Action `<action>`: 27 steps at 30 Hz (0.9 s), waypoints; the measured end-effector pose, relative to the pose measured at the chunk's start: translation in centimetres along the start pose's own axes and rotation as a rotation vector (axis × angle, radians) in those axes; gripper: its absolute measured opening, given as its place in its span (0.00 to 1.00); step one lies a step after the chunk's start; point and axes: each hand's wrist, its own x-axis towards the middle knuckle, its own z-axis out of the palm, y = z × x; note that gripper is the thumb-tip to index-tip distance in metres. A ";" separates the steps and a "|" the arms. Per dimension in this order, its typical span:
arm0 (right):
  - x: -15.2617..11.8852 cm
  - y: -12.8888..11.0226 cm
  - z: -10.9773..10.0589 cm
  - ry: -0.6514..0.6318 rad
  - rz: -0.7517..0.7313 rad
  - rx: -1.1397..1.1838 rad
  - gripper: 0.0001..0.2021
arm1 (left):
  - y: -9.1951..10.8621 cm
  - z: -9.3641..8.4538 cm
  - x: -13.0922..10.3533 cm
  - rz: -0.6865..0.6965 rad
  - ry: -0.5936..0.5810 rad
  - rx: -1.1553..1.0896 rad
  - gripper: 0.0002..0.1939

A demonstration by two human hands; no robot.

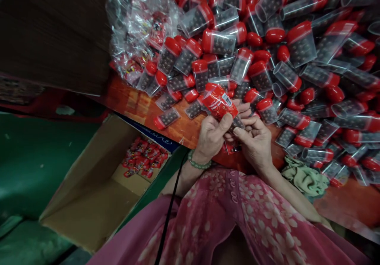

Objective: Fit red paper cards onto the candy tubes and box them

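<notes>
My left hand (pixel 211 133) is closed, its thumb pressing on a red printed sleeve (pixel 219 101) with a barcode. The sleeve covers part of a clear plastic container of dark pellets (pixel 238 123), whose bare end points toward my right hand (pixel 257 143). That hand pinches the container's bare end between thumb and fingers. Below them, a small red printed piece (pixel 233 147) lies at the table edge, partly hidden by my hands. Many red-capped clear containers (pixel 219 42) of dark pellets are heaped just beyond both hands.
The orange-red table (pixel 133 101) carries a clear plastic bag (pixel 130 23) with red printed pieces at the far left. An open cardboard box (pixel 86 193) below the left edge holds red printed packs (pixel 145 156). A crumpled green cloth (pixel 305 176) lies at right. A black cord (pixel 170 211) hangs in front.
</notes>
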 end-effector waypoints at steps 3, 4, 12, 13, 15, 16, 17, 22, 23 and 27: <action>-0.2 0.2 0.3 0.095 -0.100 -0.050 0.16 | -0.4 0.1 -0.2 0.042 -0.045 0.034 0.26; -0.4 0.2 0.4 0.135 -0.147 -0.083 0.16 | -0.6 0.0 -0.3 0.059 -0.064 0.037 0.25; -0.6 -0.1 0.7 0.072 -0.145 -0.132 0.14 | -0.2 -0.8 -0.6 0.099 -0.030 0.013 0.28; -0.6 0.0 0.7 0.073 -0.152 -0.135 0.14 | 0.0 -0.7 -0.5 0.125 -0.013 -0.013 0.28; -0.5 0.4 0.7 0.086 -0.198 -0.183 0.14 | 0.3 -0.4 -0.4 0.164 0.015 -0.052 0.26; -0.5 0.6 0.6 0.096 -0.241 -0.237 0.14 | 0.4 -0.3 -0.3 0.169 0.021 -0.061 0.23; -0.6 0.8 0.5 0.108 -0.303 -0.309 0.14 | 0.5 -0.3 -0.3 0.160 0.020 -0.065 0.20; -0.6 0.4 0.2 0.105 -0.541 -0.552 0.12 | 1.3 -1.3 0.0 0.025 -0.100 -0.040 0.21; -0.6 0.2 0.2 0.085 -0.479 -0.507 0.12 | 1.4 -1.5 0.0 0.015 -0.130 -0.025 0.22; -0.2 -0.4 0.4 -0.027 -0.080 -0.150 0.16 | 1.4 -1.5 -0.2 0.026 -0.106 0.109 0.19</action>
